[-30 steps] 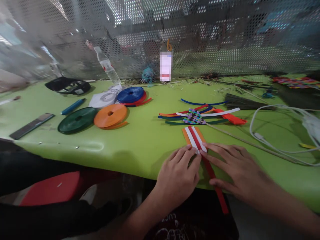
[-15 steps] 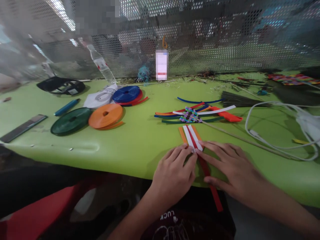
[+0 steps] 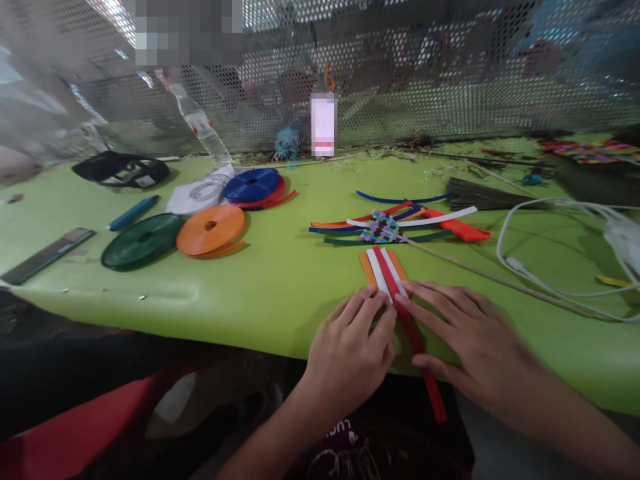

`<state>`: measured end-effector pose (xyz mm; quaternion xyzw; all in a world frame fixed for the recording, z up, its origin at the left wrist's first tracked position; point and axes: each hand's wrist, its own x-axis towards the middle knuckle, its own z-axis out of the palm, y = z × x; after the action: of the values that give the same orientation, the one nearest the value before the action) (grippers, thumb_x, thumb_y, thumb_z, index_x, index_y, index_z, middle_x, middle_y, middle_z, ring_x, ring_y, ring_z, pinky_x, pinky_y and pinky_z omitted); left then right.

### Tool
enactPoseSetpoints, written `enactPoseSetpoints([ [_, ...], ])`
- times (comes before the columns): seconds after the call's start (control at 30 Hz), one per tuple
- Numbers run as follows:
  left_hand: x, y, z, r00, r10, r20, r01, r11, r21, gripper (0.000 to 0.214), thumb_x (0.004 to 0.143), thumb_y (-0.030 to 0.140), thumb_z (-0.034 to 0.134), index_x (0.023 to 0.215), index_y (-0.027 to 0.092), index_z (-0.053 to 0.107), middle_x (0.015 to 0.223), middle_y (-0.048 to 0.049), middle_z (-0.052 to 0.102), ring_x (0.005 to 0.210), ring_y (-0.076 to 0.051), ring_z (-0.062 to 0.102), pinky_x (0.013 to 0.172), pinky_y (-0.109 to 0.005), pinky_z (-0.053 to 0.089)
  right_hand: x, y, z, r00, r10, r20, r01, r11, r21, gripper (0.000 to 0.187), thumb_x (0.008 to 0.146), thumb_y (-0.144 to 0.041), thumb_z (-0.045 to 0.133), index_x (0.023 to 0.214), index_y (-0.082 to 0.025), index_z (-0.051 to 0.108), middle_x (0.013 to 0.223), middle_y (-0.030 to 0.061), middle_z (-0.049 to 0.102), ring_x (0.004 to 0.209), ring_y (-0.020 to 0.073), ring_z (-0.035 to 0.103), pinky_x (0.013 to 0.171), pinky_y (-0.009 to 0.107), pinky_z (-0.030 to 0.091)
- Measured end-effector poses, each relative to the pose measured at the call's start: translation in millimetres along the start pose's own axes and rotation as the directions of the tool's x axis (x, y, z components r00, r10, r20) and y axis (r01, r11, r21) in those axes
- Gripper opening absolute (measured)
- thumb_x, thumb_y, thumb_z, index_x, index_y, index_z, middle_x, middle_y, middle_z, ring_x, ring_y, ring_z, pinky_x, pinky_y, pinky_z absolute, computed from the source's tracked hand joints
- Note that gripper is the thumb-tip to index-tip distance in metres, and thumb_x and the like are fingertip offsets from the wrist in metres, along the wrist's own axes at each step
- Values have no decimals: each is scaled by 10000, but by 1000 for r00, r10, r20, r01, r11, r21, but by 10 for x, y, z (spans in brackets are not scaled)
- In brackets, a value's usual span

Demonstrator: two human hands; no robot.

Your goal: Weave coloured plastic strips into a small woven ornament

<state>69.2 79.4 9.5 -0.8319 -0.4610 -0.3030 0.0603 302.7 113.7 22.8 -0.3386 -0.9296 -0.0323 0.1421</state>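
Flat weaving strips lie side by side on the table: two orange strips (image 3: 367,270) on the outer edges, white strips (image 3: 381,275) inside them and a long red strip (image 3: 389,279) in the middle. The red strip runs toward me past the table's front edge. My left hand (image 3: 350,340) has bent fingers, its fingertips and thumb closed at the near end of the left white strip. On the other side, my right hand (image 3: 465,333) is spread, with fingertips touching the right edge of the strips and the thumb beside the red tail.
Beyond the strips lie a woven checkered piece (image 3: 383,229) on a stick, loose coloured strips and an orange-red tool (image 3: 465,227). Green (image 3: 133,248), orange (image 3: 200,240) and blue (image 3: 253,183) rolls stand left. A white cable (image 3: 505,233) curls at right; a phone (image 3: 324,127) leans behind.
The red strip now shows on top, wider between the white strips, where before it was mostly a narrow band. My right hand has shifted slightly right; my left hand stays nearly in place.
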Motion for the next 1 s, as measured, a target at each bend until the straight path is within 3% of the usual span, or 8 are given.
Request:
enactPoseSetpoints([
  [0.23, 10, 6, -10, 1000, 11, -4, -11, 1000, 6, 318, 976, 132, 516, 1261, 105, 654, 1313, -114, 703, 1272, -274, 639, 1078, -418, 588, -5, 28, 17, 1000, -5, -3, 5, 1000, 11, 649, 1034, -609, 495, 1542, -210, 438, 1551, 78, 542, 1389, 285, 464, 1136, 449, 319],
  [0.6, 40, 13, -27, 1000, 13, 11, -13, 1000, -15, 298, 984, 126, 514, 1249, 100, 649, 1267, -95, 699, 1260, -252, 631, 1100, -396, 566, 26, -25, 2, 1000, 5, -22, -5, 1000, -13, 534, 1067, -579, 406, 1479, -262, 530, 1470, 95, 600, 1325, 330, 527, 1053, 526, 408],
  [0.87, 15, 3, -6, 1000, -3, 1, 4, 999, -43, 295, 973, 118, 537, 1246, 96, 648, 1279, -100, 705, 1281, -255, 625, 1117, -403, 555, 49, -17, -23, 1000, 13, 21, -13, 1000, 7, 538, 1060, -602, 407, 1497, -307, 513, 1456, 97, 588, 1288, 349, 535, 1007, 573, 449],
  [1.0, 15, 8, -25, 1000, -13, 14, 13, 999, -44, 367, 971, 115, 535, 1329, 106, 616, 1298, -91, 701, 1270, -257, 631, 1080, -416, 581, 56, -35, -29, 1000, 5, 13, -5, 1000, 12, 475, 1068, -535, 443, 1453, -273, 534, 1446, 102, 590, 1296, 334, 528, 1014, 559, 452],
])
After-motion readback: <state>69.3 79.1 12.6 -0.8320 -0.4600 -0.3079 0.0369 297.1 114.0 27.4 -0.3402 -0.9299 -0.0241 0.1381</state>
